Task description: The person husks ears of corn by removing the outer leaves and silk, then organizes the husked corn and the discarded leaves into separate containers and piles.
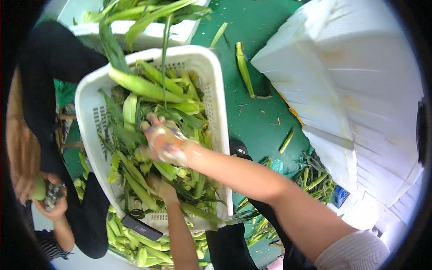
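A white slotted plastic basket (221, 111) in front of me holds green corn ears and loose husk leaves. My right hand (165, 141), in a stained, partly see-through glove, is over the middle of the heap; motion blurs its fingers. Lower in the basket my left hand (163, 189) reaches among the ears, its fingertips blurred and partly hidden by leaves. Just left of it lies a long unhusked corn ear (140, 192). A larger ear (145, 87) with a long leaf lies across the upper part. Whether either hand grips anything cannot be told.
A black device (141, 227) rests on the basket's near-left rim. Below lie several green ears (148, 249). White foam boxes (337, 84) stand right, beside floor husks (314, 179). Another white container (175, 35) is behind. At left, a co-worker's hand (55, 202) holds a shiny object.
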Motion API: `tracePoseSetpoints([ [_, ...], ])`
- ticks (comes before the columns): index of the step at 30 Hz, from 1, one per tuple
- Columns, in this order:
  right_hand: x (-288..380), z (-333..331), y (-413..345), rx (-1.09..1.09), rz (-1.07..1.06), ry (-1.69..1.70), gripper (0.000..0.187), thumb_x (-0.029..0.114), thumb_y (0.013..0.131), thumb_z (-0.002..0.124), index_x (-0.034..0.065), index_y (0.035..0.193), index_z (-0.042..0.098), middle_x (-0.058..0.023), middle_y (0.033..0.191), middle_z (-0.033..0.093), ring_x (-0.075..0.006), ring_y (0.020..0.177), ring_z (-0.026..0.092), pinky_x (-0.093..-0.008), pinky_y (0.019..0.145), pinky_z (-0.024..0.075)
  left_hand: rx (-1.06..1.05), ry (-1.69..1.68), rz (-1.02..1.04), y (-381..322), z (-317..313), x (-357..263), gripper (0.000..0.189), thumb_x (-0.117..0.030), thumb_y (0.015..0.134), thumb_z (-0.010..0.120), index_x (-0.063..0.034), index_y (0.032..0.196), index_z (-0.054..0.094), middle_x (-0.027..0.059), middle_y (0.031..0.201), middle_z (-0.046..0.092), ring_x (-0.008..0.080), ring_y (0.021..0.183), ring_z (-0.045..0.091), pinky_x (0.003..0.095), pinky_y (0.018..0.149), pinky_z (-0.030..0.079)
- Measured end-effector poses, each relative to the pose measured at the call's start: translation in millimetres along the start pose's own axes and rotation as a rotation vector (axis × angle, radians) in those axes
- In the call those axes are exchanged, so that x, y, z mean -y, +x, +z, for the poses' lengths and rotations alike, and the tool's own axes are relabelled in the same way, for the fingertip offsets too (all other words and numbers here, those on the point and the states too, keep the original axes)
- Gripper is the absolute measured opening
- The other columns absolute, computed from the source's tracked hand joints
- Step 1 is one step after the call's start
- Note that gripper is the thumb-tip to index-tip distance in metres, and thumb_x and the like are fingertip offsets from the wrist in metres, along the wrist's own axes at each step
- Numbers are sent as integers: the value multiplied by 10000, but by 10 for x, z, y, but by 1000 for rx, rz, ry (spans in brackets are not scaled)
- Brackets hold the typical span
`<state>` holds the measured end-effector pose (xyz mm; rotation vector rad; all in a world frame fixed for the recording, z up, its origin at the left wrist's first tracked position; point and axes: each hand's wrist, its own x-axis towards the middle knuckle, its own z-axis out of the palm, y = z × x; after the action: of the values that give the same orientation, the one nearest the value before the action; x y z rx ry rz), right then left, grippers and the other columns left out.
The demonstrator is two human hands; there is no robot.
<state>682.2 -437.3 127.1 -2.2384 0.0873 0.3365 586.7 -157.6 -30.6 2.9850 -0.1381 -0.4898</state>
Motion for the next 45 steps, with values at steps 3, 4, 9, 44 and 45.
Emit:
tracePoseSetpoints([
  [3, -352, -955, -1013, -335, 209, 394, 309, 320, 817, 599, 34, 927, 565, -190, 980, 592, -338, 845, 603, -440, 724, 521, 178, -243, -60, -452, -1210, -1130, 523, -123, 820, 613, 83, 1280, 475, 270, 1430, 325, 410, 1299, 365, 455, 1066, 338],
  [4, -787, -852, -1140, -784, 16, 364, 243, 277, 786, 647, 56, 853, 573, -153, 814, 595, -331, 646, 571, -399, 595, 491, 85, -419, -16, -670, -1447, -1238, 512, -44, 785, 645, 85, 1251, 477, 239, 1398, 357, 366, 1252, 430, 433, 1032, 396],
  [9, -3212, -614, -1543, -420, 873, -473, 348, 234, 827, 542, 19, 1100, 528, -220, 1011, 632, -319, 944, 640, -447, 741, 526, 191, -480, 236, -1313, -1521, -2136, 639, -7, 768, 715, 23, 1325, 404, 188, 1331, 409, 307, 1242, 403, 426, 1045, 344],
  [44, 2763, 2936, -8344, -1175, 1722, 1241, 191, 152, 848, 517, 14, 947, 603, 34, 620, 475, -56, 486, 378, -221, 452, 295, 472, -168, 772, -3948, -422, -1071, 411, -33, 730, 509, -86, 1118, 635, 242, 895, 646, 402, 823, 635, 414, 734, 517],
  [45, 2855, 3020, -8440, -1195, 1705, 1203, 170, 152, 846, 514, 27, 921, 601, 38, 620, 463, -59, 487, 373, -221, 447, 281, 465, -180, 820, -4143, -395, -1050, 426, -13, 725, 507, -87, 1125, 631, 221, 902, 654, 400, 824, 637, 422, 737, 523],
])
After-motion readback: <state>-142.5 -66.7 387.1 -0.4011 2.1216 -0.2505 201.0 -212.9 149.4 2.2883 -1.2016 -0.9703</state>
